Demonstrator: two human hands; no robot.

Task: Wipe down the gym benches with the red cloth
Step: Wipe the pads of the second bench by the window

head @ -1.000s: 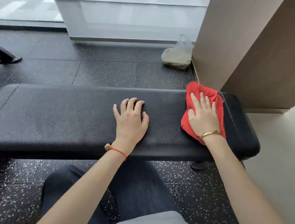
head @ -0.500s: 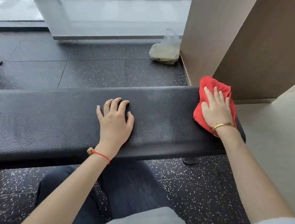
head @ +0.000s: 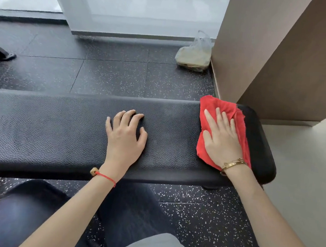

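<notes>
My right hand (head: 220, 140) lies flat, fingers straight and slightly spread, pressing the red cloth (head: 224, 128) onto the bench pad; nothing is gripped, the palm simply loads the fabric so that it keeps contact with the surface, which I judge suits a wiping stroke. The cloth sits crumpled at centre right of the frame, on the right end of the black gym bench (head: 59, 130), its far edge reaching the pad's rear rim. My left hand (head: 126, 138) rests bare on the pad near the middle of the frame, well apart from the cloth, fingertips somewhat bent and thumb spread, holding nothing; I take it as a brace that steadies my lean over the bench. The long stretch of pad running toward the left edge lies beyond both hands, so I judge that much wiping remains there. Behind the bench, at upper right, a thin plastic bag (head: 194, 55) sits on the speckled floor (head: 113, 75) against a brown wall panel (head: 282, 55). My knees show at the bottom of the frame.
</notes>
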